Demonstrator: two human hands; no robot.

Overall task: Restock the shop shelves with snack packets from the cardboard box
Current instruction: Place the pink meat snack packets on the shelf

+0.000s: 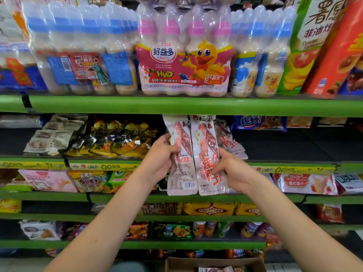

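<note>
A head-worn camera looks at green shop shelves (176,107) packed with goods. At far left on the second shelf lie pale snack bags (51,134), then a heap of yellow-and-black packets (115,140) beside them.

Moving right to the centre, the person's left hand (161,158) is raised in front of that shelf, fingers curled round the left edge of a long white-and-red snack packet (181,154). Touching it on the right is a second packet (206,156) of the same kind, pinched along its right edge by the right hand (233,169). Both packets stand upright, long axis running top to bottom, their tops just under the lip of the shelf above and their bottoms hanging down past the hands. Both hands are about equally close to the shelf opening.

Just behind and to the right, more matching packets (227,140) already lean in the shelf, so the gap to fill appears to lie straight ahead of the hands, slightly up and back. The packets would likely need pushing forward, tops first, into that space.

Farther right the same shelf holds a blue packet (259,122). At the bottom centre, the cardboard box (214,264) sits below the arms, with more packets inside.
</note>
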